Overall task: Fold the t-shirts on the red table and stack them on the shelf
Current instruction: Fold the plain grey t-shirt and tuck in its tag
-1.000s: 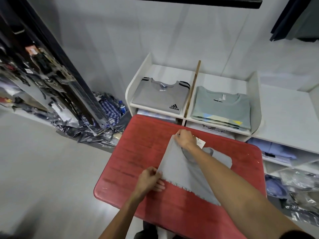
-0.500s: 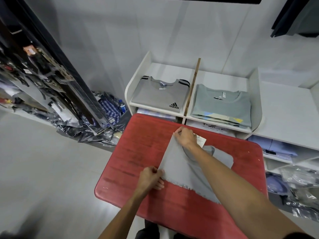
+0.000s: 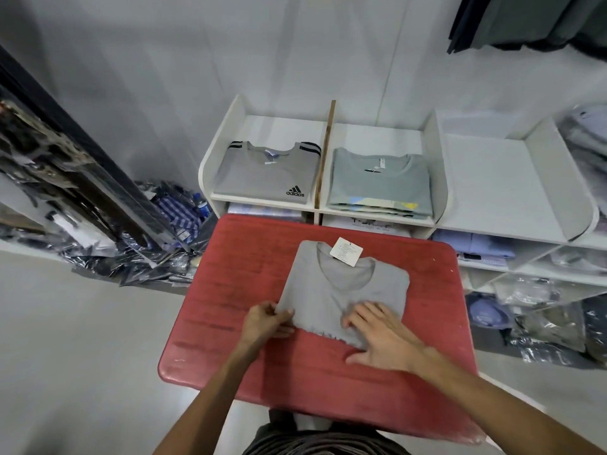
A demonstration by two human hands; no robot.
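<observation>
A grey t-shirt (image 3: 341, 284) lies folded on the red table (image 3: 236, 270), neck hole up, with a white tag (image 3: 346, 251) at the collar. My left hand (image 3: 266, 323) pinches the shirt's near left corner. My right hand (image 3: 377, 333) lies flat with spread fingers on the shirt's near right edge. Behind the table stands the white shelf (image 3: 438, 172). Its left bay holds a grey adidas shirt (image 3: 267, 174) and its middle bay a stack of grey-green shirts (image 3: 379, 182).
The shelf's right bay (image 3: 492, 185) is bare white. Packed shirts in plastic fill the lower shelves (image 3: 532, 290) at the right. A heap of plastic bags (image 3: 151, 247) lies on the floor at the left by a dark rack (image 3: 75, 165). Dark clothes (image 3: 525, 21) hang top right.
My right hand has left the shirt's collar and come back to the near edge, where it now presses flat. The shirt lies spread flatter. My left hand stays on the near left corner.
</observation>
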